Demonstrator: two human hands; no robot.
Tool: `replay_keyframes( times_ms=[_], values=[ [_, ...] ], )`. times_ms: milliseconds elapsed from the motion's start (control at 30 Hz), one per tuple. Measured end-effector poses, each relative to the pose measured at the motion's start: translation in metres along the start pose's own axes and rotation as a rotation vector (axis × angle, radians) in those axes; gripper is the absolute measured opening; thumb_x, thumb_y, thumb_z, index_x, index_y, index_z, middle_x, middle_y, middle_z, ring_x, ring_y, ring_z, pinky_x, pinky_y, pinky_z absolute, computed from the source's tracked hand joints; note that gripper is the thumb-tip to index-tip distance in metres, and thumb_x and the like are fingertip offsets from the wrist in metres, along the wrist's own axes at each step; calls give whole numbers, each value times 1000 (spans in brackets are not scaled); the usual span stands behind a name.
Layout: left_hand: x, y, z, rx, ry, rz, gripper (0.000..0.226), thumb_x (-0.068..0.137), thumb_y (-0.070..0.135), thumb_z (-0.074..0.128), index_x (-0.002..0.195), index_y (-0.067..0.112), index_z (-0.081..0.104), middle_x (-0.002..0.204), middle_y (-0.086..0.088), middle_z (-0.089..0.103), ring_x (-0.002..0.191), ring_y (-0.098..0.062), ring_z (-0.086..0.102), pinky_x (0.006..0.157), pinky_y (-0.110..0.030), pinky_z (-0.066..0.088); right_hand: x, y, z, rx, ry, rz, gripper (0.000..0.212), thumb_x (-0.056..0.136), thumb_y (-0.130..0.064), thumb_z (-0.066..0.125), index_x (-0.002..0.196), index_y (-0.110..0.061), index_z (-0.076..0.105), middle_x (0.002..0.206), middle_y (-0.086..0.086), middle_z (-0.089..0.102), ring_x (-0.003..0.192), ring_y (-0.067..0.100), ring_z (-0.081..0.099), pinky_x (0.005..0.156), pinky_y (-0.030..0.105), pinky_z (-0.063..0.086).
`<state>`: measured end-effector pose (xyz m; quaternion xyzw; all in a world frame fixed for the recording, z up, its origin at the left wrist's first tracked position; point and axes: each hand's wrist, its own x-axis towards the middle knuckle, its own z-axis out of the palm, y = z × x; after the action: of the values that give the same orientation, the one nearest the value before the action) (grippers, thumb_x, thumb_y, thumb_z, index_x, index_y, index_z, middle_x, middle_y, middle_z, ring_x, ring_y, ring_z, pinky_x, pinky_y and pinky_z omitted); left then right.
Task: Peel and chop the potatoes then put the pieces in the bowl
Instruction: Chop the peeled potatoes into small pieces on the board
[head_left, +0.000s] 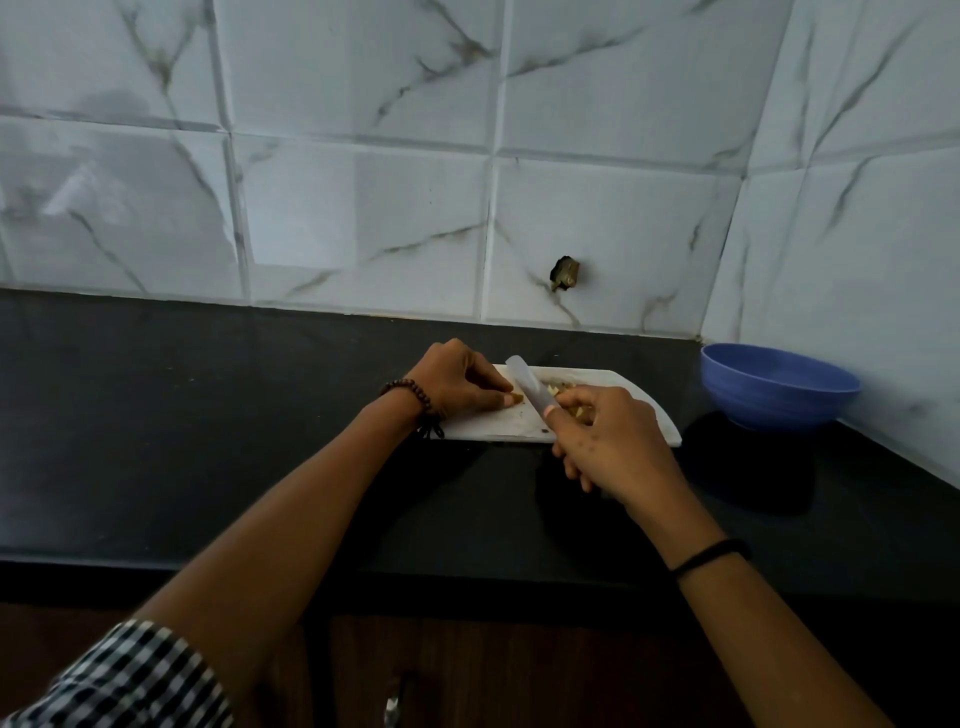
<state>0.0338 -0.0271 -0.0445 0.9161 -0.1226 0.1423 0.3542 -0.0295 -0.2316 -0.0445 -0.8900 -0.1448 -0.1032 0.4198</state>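
Fingers (480, 387) of the left hand (457, 382) pinch a small yellow potato end (516, 399) on the white plastic cutting board (498, 426) while the right hand (613, 441), closed round a pale-bladed knife (530, 387), chops; next, I'd guess, one last careful slice clear of those fingertips

A home kitchen corner: a dark stone counter (208, 415) runs along walls faced with glossy white marble-pattern tiles (363, 208), which meet at a corner on the right. A white chopping board (483, 428) lies on the counter with small cut pieces of potato (558, 388) on it, and a blue bowl (774, 389) stands near the corner, well apart from the board. A small broken hole (565, 273) shows in one tile just above the counter. Below the counter edge, dark wooden cupboard fronts (467, 675) are visible, with a metal handle (392, 709) at the bottom of the view.
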Motion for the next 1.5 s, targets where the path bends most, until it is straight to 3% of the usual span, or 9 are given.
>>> replay_keyframes(
  times_ms=[367, 667, 833, 967, 1033, 1167, 1267, 1400, 1500],
  values=[
    [-2, 4, 3, 72, 57, 88, 17, 75, 27, 81, 89, 17, 79, 86, 8, 75, 82, 5, 65, 78, 0, 45, 2, -1, 1, -51, -27, 32, 21, 101, -32, 53, 111, -22, 69, 72, 8, 71, 40, 6, 52, 36, 15, 38],
    [-3, 6, 4, 112, 77, 119, 16, 77, 26, 79, 89, 15, 79, 86, 6, 75, 79, 1, 65, 72, -2, 46, 6, -1, 3, -144, -21, 42, 24, 100, -32, 54, 104, -15, 72, 67, 6, 67, 34, 3, 49, 36, 15, 37],
    [-2, 6, 3, 114, 70, 124, 17, 77, 26, 79, 89, 15, 79, 85, 4, 75, 80, -1, 66, 77, -9, 51, 9, -4, 3, -198, -55, 21, 25, 101, -30, 53, 108, -14, 71, 69, 7, 67, 38, 6, 52, 39, 18, 39],
    [-2, 5, 2, 109, 56, 120, 16, 77, 26, 79, 89, 16, 79, 86, 5, 75, 80, 0, 66, 77, -10, 51, 12, -11, 3, -311, -72, -6, 26, 100, -29, 53, 92, -10, 68, 67, 5, 64, 44, 11, 54, 46, 23, 43],
    [-2, 5, 2, 108, 59, 118, 15, 77, 26, 79, 89, 17, 79, 86, 5, 75, 80, -1, 66, 77, -11, 51, 13, -17, 5, -394, -71, -26, 27, 100, -29, 53, 88, -9, 66, 70, 4, 60, 51, 13, 53, 50, 25, 43],
    [-3, 5, 3, 86, 57, 110, 13, 77, 25, 79, 87, 17, 79, 85, 6, 75, 80, 0, 66, 79, -14, 53, 8, -29, 6, -540, -85, -40, 19, 99, -28, 53, 96, -10, 60, 91, 9, 55, 64, 14, 46, 49, 22, 28],
    [-5, 6, 2, 67, 51, 103, 13, 77, 24, 79, 88, 17, 78, 86, 6, 75, 81, -1, 66, 80, -15, 54, -2, -37, 1, -634, -121, -53, 20, 99, -23, 55, 109, -7, 60, 100, 11, 54, 74, 15, 43, 49, 21, 24],
    [-6, 5, 0, 51, 43, 85, 15, 78, 23, 79, 91, 15, 78, 90, 5, 75, 84, -2, 66, 75, -5, 49, -14, -40, -9, -678, -180, -45, 22, 99, -22, 57, 114, -7, 61, 100, 4, 56, 79, 14, 53, 58, 21, 39],
    [-5, 4, 0, 59, 57, 74, 15, 78, 22, 79, 90, 14, 78, 91, 4, 75, 85, -2, 65, 75, -2, 46, -21, -43, -26, -676, -178, -20, 21, 99, -27, 55, 112, -12, 63, 99, 6, 63, 70, 13, 58, 57, 23, 49]
  ],
)
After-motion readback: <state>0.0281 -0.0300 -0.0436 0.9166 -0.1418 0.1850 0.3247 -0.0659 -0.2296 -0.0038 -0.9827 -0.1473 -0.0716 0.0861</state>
